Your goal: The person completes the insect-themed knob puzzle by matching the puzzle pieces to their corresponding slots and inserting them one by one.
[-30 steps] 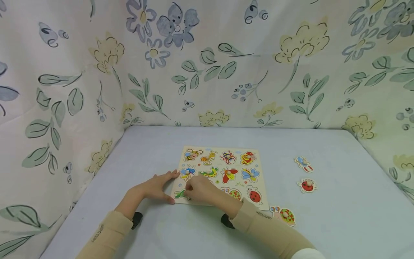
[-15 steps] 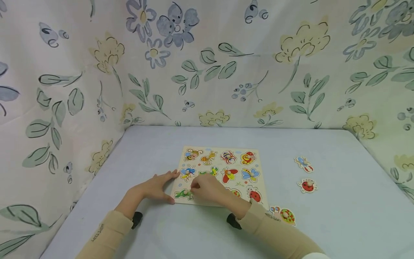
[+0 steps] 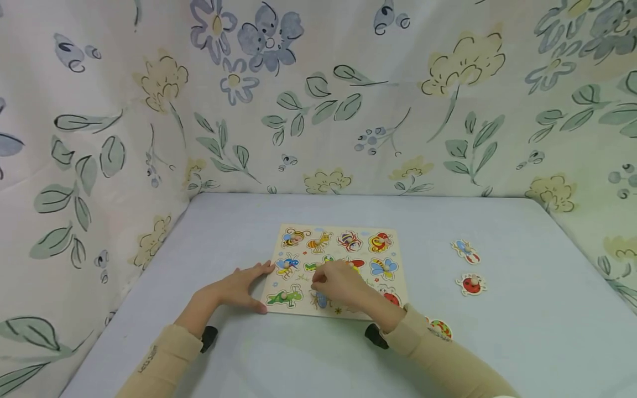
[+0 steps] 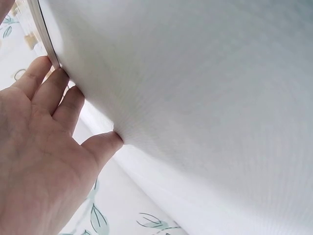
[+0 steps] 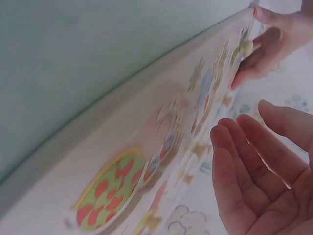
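A wooden insect peg puzzle board lies on the table in the head view, filled with pictures and knobbed pieces. My left hand rests at its left edge, fingers spread, thumb by the lower left corner; the left wrist view shows the fingertips against the edge. In the bottom left spot sits a green grasshopper piece with its knob exposed. Over the board's lower middle, my right hand hovers beside a blue beetle picture. In the right wrist view its thumb stands apart from the curved fingers, nothing between them.
Right of the board lie a loose blue beetle piece and a ladybug piece. A snail piece is partly hidden by the right sleeve. A flowered cloth hangs behind the table.
My right hand has let go of the grasshopper's knob and moved right across the board, uncovering the whole piece and the beetle picture. The left hand stays at the edge.
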`<state>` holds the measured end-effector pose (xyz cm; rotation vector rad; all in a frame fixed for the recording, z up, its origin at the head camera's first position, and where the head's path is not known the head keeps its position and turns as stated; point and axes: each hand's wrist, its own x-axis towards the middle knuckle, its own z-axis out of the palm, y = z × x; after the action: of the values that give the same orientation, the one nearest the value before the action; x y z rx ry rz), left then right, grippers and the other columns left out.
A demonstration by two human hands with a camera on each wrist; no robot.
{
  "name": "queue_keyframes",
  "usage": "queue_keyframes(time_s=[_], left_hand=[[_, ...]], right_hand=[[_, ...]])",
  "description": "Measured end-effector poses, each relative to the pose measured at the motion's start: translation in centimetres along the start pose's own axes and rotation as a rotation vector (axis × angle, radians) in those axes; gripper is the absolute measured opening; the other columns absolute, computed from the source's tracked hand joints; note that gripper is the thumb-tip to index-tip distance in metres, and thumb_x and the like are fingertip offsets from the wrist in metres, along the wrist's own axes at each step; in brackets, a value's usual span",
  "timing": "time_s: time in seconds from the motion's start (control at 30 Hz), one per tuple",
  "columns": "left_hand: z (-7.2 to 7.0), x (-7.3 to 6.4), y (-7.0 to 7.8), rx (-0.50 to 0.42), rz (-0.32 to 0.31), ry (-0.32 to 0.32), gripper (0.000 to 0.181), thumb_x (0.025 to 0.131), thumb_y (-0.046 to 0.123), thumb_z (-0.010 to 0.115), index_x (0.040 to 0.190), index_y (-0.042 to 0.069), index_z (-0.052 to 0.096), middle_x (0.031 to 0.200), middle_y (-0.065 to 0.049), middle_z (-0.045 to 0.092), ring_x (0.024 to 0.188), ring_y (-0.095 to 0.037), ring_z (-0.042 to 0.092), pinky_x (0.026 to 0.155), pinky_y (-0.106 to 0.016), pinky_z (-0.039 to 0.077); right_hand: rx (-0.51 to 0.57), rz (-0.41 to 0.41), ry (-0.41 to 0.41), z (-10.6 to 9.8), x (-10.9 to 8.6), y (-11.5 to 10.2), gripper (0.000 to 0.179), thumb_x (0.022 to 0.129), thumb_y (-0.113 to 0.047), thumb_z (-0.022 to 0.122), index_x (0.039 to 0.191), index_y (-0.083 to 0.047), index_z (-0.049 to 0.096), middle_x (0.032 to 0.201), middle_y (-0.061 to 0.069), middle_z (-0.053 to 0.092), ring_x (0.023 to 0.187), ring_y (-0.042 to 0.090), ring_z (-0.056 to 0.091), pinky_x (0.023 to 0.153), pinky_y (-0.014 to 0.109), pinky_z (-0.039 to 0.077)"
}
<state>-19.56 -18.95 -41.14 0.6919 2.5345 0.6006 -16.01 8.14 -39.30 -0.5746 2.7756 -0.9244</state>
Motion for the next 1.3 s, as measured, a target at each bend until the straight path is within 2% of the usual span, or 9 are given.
queue_keyframes(time_s=[0.33, 0.57, 0.7, 0.97, 1.13, 1.3], left_hand=[[0.0, 0.1, 0.0, 0.011, 0.002, -0.003, 0.098, 0.073, 0.040, 0.082, 0.150, 0.003, 0.034, 0.157, -0.019, 0.024, 0.143, -0.043, 0.020, 0.111, -0.069, 0.010], [-0.2, 0.0, 0.2, -0.007, 0.000, -0.008, 0.097, 0.073, 0.038, 0.083, 0.150, 0.003, 0.034, 0.157, -0.019, 0.024, 0.143, -0.043, 0.019, 0.111, -0.069, 0.009], [-0.2, -0.1, 0.3, -0.008, -0.008, -0.011, 0.097, 0.073, 0.038, 0.083, 0.150, 0.004, 0.034, 0.157, -0.019, 0.024, 0.143, -0.042, 0.019, 0.112, -0.068, 0.009], [-0.2, 0.0, 0.3, 0.010, -0.010, -0.014, 0.098, 0.073, 0.040, 0.082, 0.150, 0.003, 0.034, 0.157, -0.019, 0.025, 0.143, -0.043, 0.020, 0.111, -0.068, 0.011], [-0.2, -0.1, 0.3, -0.005, -0.003, -0.015, 0.097, 0.073, 0.039, 0.082, 0.150, 0.003, 0.034, 0.157, -0.020, 0.024, 0.143, -0.043, 0.019, 0.111, -0.069, 0.009], [-0.3, -0.1, 0.3, -0.003, -0.007, -0.016, 0.097, 0.073, 0.040, 0.082, 0.150, 0.003, 0.035, 0.157, -0.020, 0.024, 0.143, -0.043, 0.019, 0.111, -0.069, 0.009]], right_hand=[[-0.009, 0.057, 0.054, -1.6, -0.6, 1.7, 0.007, 0.089, -0.012, 0.070, 0.084, -0.008, 0.073, 0.079, -0.002, 0.069, 0.068, 0.009, 0.057, 0.063, 0.026, 0.051], [0.020, 0.097, 0.064, -2.4, -0.8, 2.6, 0.004, 0.085, -0.011, 0.074, 0.087, -0.008, 0.075, 0.078, -0.004, 0.068, 0.071, 0.007, 0.059, 0.064, 0.023, 0.051], [0.066, 0.057, 0.025, -3.0, -0.8, 3.3, 0.010, 0.085, -0.009, 0.074, 0.093, -0.005, 0.076, 0.084, -0.001, 0.072, 0.077, 0.009, 0.064, 0.068, 0.024, 0.054], [0.171, -0.077, -0.052, -4.2, -1.4, 5.1, 0.016, 0.085, -0.007, 0.073, 0.100, 0.000, 0.074, 0.095, 0.007, 0.073, 0.085, 0.013, 0.068, 0.075, 0.025, 0.057], [0.197, -0.055, -0.051, -5.2, -2.0, 6.3, 0.022, 0.084, -0.007, 0.075, 0.103, 0.002, 0.073, 0.099, 0.010, 0.073, 0.089, 0.018, 0.069, 0.078, 0.029, 0.057], [0.178, -0.025, -0.022, -6.3, -2.6, 7.8, 0.023, 0.084, -0.006, 0.075, 0.105, 0.003, 0.072, 0.101, 0.012, 0.073, 0.089, 0.021, 0.069, 0.076, 0.031, 0.058]])
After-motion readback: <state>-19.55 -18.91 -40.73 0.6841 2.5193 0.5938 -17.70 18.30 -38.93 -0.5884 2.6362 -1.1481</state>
